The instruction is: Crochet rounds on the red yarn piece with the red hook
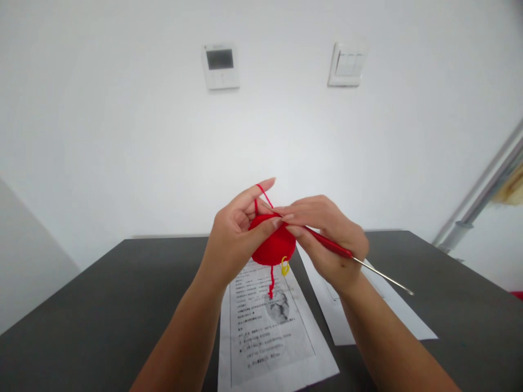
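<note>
My L hand (236, 224): thumb pressed on top edge of red crochet piece (273, 246), index raised & extended w/ red yarn strand (266, 196) over it. My R hand (335, 231): fingers closed pen-style on red-handled crochet hook (332, 245), tips nr L thumb; metal end points out lower R. Piece held up betw. both hands, over the table. Yellow stitch marker (285, 267) + short red yarn tail (272, 280) hang at its bottom edge. Below: printed text sheet (269, 348) w/ b/w pic; 2nd sheet (368, 321) to R, partly hidden. Both on dk tabletop (102, 294). Beyond, white wall (122, 136): control panel w/ dk screen (221, 66) L, light switch (347, 64) R.
</note>
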`<control>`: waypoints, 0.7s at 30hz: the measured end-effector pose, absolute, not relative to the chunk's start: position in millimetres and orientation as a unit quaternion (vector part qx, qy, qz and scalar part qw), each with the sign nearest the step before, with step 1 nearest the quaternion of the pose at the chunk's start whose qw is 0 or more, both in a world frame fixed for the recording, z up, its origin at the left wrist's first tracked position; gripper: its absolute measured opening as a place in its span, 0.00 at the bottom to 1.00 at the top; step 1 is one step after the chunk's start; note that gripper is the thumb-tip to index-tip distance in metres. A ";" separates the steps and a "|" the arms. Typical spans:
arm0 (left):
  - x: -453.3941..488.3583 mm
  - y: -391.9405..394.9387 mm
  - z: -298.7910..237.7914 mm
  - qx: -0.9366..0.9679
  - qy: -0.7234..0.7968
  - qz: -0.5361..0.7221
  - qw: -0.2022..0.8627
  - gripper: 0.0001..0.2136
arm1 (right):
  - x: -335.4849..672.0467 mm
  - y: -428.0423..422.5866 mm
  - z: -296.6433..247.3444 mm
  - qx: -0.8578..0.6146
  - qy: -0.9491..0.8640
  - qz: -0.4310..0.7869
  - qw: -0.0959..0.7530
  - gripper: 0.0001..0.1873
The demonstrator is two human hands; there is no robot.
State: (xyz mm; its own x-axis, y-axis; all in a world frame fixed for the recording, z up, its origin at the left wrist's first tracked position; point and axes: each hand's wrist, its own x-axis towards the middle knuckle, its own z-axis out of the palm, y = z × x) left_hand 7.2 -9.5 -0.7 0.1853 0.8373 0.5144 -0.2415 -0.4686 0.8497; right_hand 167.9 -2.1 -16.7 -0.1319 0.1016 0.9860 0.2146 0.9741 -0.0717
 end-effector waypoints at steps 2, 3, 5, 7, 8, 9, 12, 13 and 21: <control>10.8 -11.5 -1.0 0.617 0.258 0.610 0.424 0.31 | 166.7 -2.3 -17.0 -0.115 -0.748 -0.050 0.651 0.12; 12.8 -12.4 -1.3 0.614 0.267 0.621 0.407 0.30 | 166.2 -2.5 -17.4 -0.122 -0.747 -0.051 0.651 0.12; 17.0 -14.2 -2.0 0.607 0.284 0.641 0.374 0.29 | 164.9 -2.8 -18.4 -0.136 -0.744 -0.050 0.653 0.12; 21.5 -15.9 -3.1 0.597 0.297 0.658 0.350 0.29 | 162.9 -2.7 -20.1 -0.154 -0.741 -0.041 0.652 0.11; 23.6 -16.7 -3.8 0.591 0.303 0.665 0.343 0.29 | 161.5 -2.5 -21.1 -0.160 -0.740 -0.038 0.652 0.11; 25.7 -17.4 -4.5 0.584 0.307 0.671 0.338 0.29 | 159.8 -2.1 -22.2 -0.164 -0.740 -0.037 0.651 0.10; 30.3 -17.7 -6.8 0.564 0.311 0.685 0.341 0.29 | 153.6 0.5 -25.8 -0.169 -0.738 -0.053 0.651 0.09; 31.1 -17.0 -7.4 0.558 0.307 0.687 0.350 0.30 | 151.6 1.5 -26.8 -0.171 -0.737 -0.063 0.650 0.09; 22.5 -3.7 -1.6 0.499 0.225 0.614 0.568 0.27 | 145.0 6.2 -30.8 -0.160 -0.736 -0.101 0.650 0.06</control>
